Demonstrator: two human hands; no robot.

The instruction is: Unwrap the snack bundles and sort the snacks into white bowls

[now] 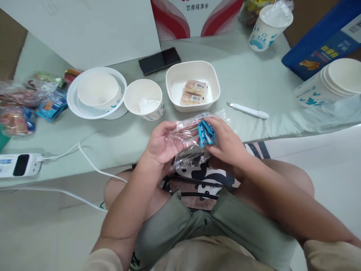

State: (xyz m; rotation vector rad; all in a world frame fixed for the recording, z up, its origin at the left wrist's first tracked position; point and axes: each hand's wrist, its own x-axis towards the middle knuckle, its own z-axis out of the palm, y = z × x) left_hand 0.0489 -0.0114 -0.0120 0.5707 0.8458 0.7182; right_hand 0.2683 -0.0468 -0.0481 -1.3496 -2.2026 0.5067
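Near the table's front edge, my left hand (163, 141) is palm up with its fingers stretched out. They lie against or inside a crinkled clear plastic bag (188, 152); which of the two, I cannot tell. My right hand (225, 141) grips a crumpled blue packet (205, 133) at the bag's right side. Just beyond both hands stands a white square bowl (172, 88) with two small wrapped snacks (194, 92) in it. To its left is a paper cup (134, 96) with some clear plastic inside.
A white round basin (73, 99) holds another paper cup (97, 90). Around are a black phone (160, 61), a white utility knife (248, 110), stacked paper cups (316, 88), a blue bag (316, 41), snack packets (52, 107) and a power strip (19, 165) with a white cable.
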